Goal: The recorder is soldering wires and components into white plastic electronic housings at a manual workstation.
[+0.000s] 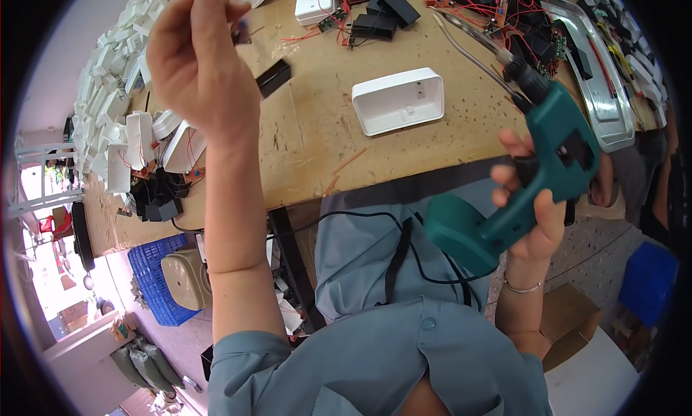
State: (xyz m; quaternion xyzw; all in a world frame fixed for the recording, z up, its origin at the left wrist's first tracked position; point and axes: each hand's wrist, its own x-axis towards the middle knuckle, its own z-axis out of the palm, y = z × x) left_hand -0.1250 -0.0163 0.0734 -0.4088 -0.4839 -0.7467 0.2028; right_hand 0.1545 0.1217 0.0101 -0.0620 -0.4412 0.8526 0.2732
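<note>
Wht box (398,106) btwn L hand (205,70) & green tool (553,165) in R hand (535,239).

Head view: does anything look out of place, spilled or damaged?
Two thin brownish strips lie loose near the person's edge of the table, looking like stray scraps. Otherwise, no clear spill or damage stands out.

Bright light glares white at the left opening (59,251); fisheye edges bend into black.

We see a dark green soldering gun (553,172) with black trigger (528,172), a plain white box (398,102), a tan table (303,142) with dark specks, and our blue-grey shirt (360,351).
</note>
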